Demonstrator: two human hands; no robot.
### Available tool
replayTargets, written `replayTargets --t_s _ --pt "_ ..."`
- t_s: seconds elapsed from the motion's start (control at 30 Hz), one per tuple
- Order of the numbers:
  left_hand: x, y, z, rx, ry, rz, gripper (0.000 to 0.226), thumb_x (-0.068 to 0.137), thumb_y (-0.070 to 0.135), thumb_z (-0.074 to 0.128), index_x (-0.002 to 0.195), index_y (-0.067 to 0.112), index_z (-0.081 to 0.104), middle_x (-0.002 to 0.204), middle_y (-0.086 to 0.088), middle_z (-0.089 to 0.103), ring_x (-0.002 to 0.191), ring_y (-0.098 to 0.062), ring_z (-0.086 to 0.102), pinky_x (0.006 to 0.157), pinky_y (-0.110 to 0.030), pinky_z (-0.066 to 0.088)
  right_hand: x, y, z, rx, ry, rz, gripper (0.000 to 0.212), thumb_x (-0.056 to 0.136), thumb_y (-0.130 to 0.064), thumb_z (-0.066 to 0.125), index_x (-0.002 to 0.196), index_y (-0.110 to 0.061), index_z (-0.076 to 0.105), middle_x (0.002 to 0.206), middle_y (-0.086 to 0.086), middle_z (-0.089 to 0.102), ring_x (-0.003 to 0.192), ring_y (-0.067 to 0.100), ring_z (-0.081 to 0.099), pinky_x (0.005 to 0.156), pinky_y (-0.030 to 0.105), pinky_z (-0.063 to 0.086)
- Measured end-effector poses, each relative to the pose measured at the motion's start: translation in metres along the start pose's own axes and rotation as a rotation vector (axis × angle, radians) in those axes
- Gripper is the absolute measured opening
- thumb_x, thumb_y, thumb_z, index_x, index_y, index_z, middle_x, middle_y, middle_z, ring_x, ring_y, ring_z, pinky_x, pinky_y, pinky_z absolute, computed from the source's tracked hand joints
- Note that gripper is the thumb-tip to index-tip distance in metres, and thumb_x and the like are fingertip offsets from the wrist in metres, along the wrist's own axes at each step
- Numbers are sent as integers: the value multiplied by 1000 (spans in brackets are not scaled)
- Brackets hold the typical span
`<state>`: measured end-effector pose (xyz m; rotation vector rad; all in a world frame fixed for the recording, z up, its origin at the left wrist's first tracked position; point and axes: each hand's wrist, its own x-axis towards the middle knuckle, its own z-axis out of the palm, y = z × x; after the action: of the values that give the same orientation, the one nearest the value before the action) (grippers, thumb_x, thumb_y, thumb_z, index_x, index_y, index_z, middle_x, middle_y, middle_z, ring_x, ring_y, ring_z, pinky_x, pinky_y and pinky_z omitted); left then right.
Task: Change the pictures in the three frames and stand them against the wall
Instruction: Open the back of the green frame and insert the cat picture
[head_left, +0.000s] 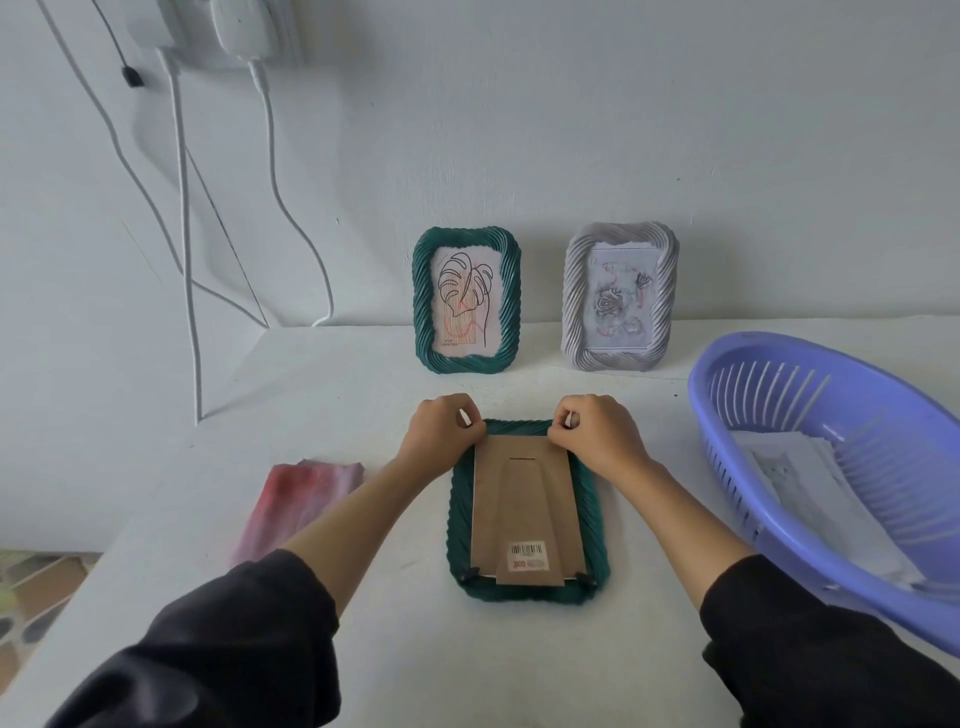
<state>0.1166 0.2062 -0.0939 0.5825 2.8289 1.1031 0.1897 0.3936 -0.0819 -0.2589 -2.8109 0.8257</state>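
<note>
Third green frame lies face-down mid-table, left hand and right hand curled, pinching its top corners by the cardboard backing. Force those tabs and the backing probably tears.

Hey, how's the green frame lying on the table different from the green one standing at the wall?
The lying frame is flat, face down on the table; the standing frame is upright against the wall. The lying frame shows its cardboard back; the standing frame shows a leaf drawing. Left hand and right hand grip the lying frame's top corners; nothing touches the standing frame. Both have green ribbed borders.
</note>
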Motion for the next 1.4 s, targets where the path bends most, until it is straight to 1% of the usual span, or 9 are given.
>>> replayTargets --t_s 0.17,0.33,0.53,0.63,0.8,0.93,1.1,1.3,1.4 --pt "-4 -1 2 -31 -8 -19 8 86 23 60 83 16 61 69 0 59 66 -16 53 58 -26 42 -5 7 7 8 6 -28 8 85 -14 56 83 -9 62 71 -2 53 66 18 49 53 25 33" --pt "-17 -8 4 -139 -13 -6 18 87 22 61 103 13 64 93 -2 55 78 -13 50 67 -16 38 -19 16 11 145 27 -18 20 91 -11 50 105 -15 64 94 0 51 82 16 53 74 26 41" --pt "-40 -10 3 -200 -15 13 19 86 17 63 104 11 65 118 -8 49 94 -17 52 91 -27 45 -54 14 14 217 102 -26 17 83 -3 59 89 -16 69 92 -2 42 66 8 46 73 19 34" --pt "-55 -12 3 -190 -29 18 16 85 19 65 100 14 66 123 -7 45 109 -20 47 102 -30 39 -73 12 15 256 110 -12 13 80 -2 62 82 -13 70 95 1 42 82 16 49 76 13 31" --pt "-84 -17 2 -175 5 52 9 83 20 67 91 18 70 118 0 45 116 -15 44 99 -23 31 -102 9 11 306 100 -2 13 77 1 64 78 -10 70 99 5 43 97 13 46 83 9 27" --pt "-107 -15 -2 -190 -3 62 9 79 20 71 88 20 72 114 4 46 116 -13 46 95 -18 28 -122 11 3 374 22 7 12 78 2 63 80 -8 69 103 3 43 104 12 44 80 -4 26" --pt "-132 -10 -10 -209 -66 46 14 75 24 76 86 31 71 128 -2 47 124 -14 41 100 -23 29 -144 16 -3 379 -115 -24 15 75 -14 74 89 -17 69 119 1 38 119 9 36 99 17 21" --pt "-151 -7 -12 -165 -109 29 28 69 26 81 94 35 72 140 -1 42 132 -19 34 108 -34 29 -149 20 -5 326 -156 -103 27 72 -17 78 97 -16 67 127 10 35 128 16 29 99 20 22" --pt "-152 -5 -9 -173 -76 19 28 69 22 81 95 27 74 137 0 44 130 -19 36 106 -31 30 -147 20 -2 285 -163 -114 27 74 -18 76 98 -13 66 128 14 36 130 24 28 103 26 25"
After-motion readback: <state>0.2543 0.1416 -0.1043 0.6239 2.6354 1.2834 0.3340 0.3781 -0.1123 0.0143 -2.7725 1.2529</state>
